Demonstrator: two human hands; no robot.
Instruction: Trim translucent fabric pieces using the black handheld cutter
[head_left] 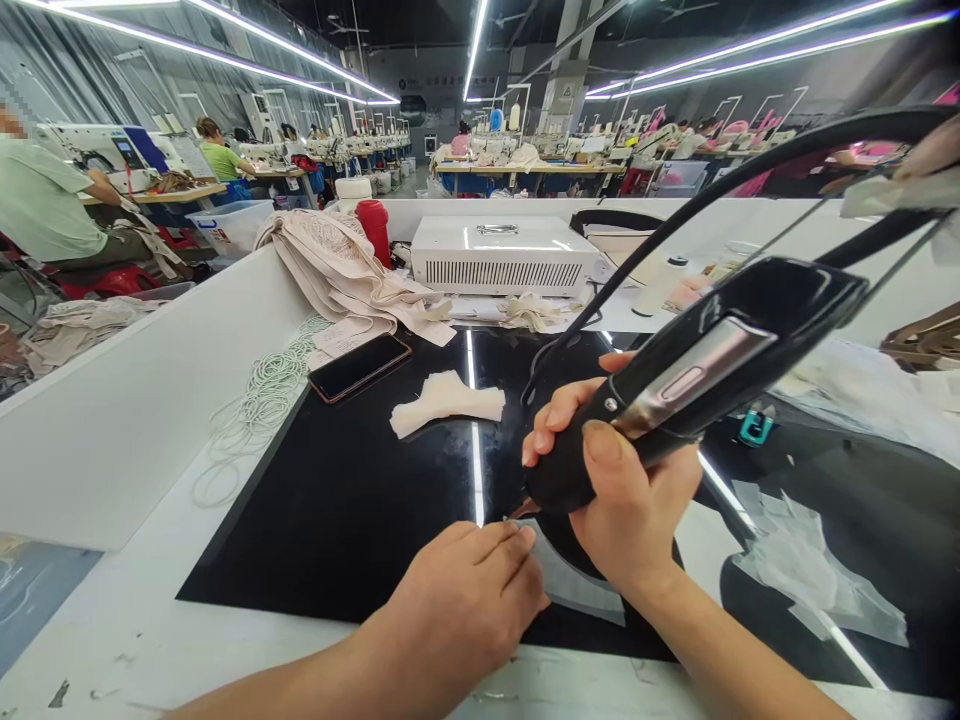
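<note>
Gripping black tool (675, 390), right hand (622, 500) fingers wrapped shut; left hand (465, 600) fingers flat, pinning fabric piece (577, 585) beneath tool tip.

Both forearms are bare (no sleeves or gloves showing), left hand (461, 595) and right hand (626, 500) ringless.

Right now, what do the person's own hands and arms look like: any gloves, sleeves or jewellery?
Both are bare: no gloves, rings, watch or bracelet on the left hand or the right hand. No sleeves show; both forearms are uncovered to the frame edge. Fingernails are short and unpainted.
</note>
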